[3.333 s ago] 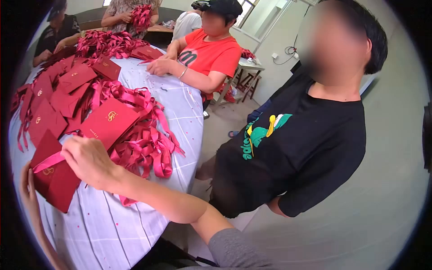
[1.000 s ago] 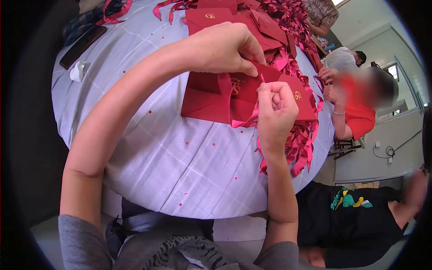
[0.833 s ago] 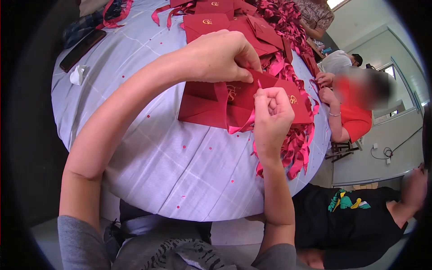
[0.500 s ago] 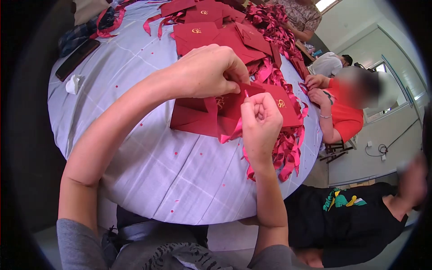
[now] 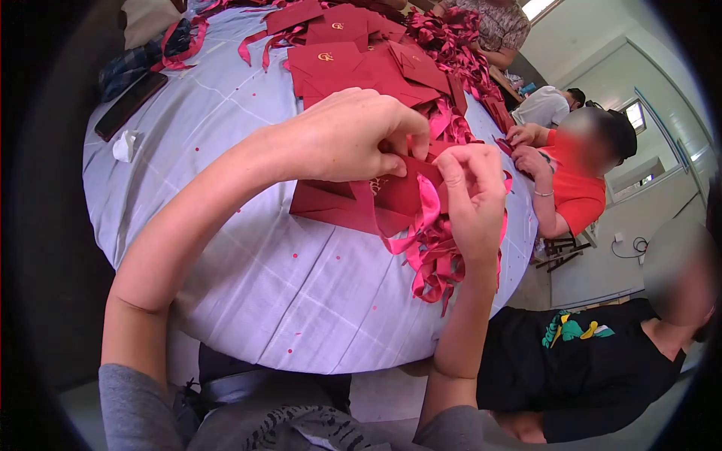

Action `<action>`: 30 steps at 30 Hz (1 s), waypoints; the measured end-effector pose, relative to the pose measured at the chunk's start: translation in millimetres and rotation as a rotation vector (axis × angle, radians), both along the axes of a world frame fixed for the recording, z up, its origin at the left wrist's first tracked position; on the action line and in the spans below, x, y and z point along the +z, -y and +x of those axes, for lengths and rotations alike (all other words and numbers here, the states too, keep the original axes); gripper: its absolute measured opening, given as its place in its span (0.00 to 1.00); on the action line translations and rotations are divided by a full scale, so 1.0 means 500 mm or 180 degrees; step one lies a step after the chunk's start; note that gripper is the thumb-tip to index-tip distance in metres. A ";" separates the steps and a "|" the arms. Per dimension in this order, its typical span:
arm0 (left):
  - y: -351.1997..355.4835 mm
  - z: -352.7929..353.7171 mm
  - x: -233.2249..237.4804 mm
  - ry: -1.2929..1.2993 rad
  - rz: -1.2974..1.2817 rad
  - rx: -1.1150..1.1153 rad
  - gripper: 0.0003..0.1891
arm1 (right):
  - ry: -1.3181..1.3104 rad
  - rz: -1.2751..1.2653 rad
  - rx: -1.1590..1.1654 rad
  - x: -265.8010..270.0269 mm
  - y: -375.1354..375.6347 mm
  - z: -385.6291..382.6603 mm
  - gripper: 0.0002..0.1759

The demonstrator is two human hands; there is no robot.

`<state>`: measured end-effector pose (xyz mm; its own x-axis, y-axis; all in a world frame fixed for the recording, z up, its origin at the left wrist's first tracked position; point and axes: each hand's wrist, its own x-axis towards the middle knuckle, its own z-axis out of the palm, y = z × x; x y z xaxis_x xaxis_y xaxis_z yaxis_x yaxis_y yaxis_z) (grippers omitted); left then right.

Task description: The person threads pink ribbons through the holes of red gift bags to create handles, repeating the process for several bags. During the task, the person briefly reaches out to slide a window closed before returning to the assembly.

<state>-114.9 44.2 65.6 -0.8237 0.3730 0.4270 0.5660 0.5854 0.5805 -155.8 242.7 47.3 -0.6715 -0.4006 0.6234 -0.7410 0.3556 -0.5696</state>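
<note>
A dark red paper gift bag point(image 5: 331, 201) with a gold emblem lies tilted near the table's front. My left hand point(image 5: 361, 135) reaches over it from the left, its thumb and fingers closed on the upper rim. At the upper right edge of the bag, my right hand point(image 5: 475, 192) is pinched, thumb against fingers; whether ribbon is also between them is hidden. A pink-red satin ribbon point(image 5: 429, 207) loops down across the bag's front and rises to a spot near the right thumb. More loose ribbons point(image 5: 436, 278) lie in a heap under my right wrist.
Several red bags point(image 5: 327, 64) are piled behind my hands, beside a large heap of ribbons point(image 5: 444, 30). A phone point(image 5: 131, 105) and crumpled tissue point(image 5: 125, 146) lie at the left of the round table point(image 5: 301, 301). People sit close by on the right, one in orange-red point(image 5: 579, 180), one in black point(image 5: 587, 376).
My right hand has moved right and slightly up, opening from a tight fist to a looser pinch at the bag's edge. The ribbon now loops up higher on the bag's front.
</note>
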 end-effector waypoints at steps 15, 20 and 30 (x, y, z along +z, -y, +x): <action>-0.015 0.015 -0.020 -0.0761 -0.0352 0.0208 0.09 | 0.2376 0.1617 0.1550 0.098 0.024 -0.111 0.11; -0.022 0.025 -0.002 -0.0556 -0.0230 -0.0054 0.12 | 0.2826 0.2177 0.1308 0.122 0.037 -0.143 0.09; -0.029 0.025 -0.004 -0.0454 -0.0119 0.0013 0.12 | 0.2817 0.0704 0.1261 0.095 0.050 -0.114 0.07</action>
<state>-102.2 58.5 63.5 -0.7572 0.3877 0.5257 0.6388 0.6076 0.4720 -212.9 217.7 94.6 -0.6511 -0.7433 -0.1534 -0.1691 0.3391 -0.9254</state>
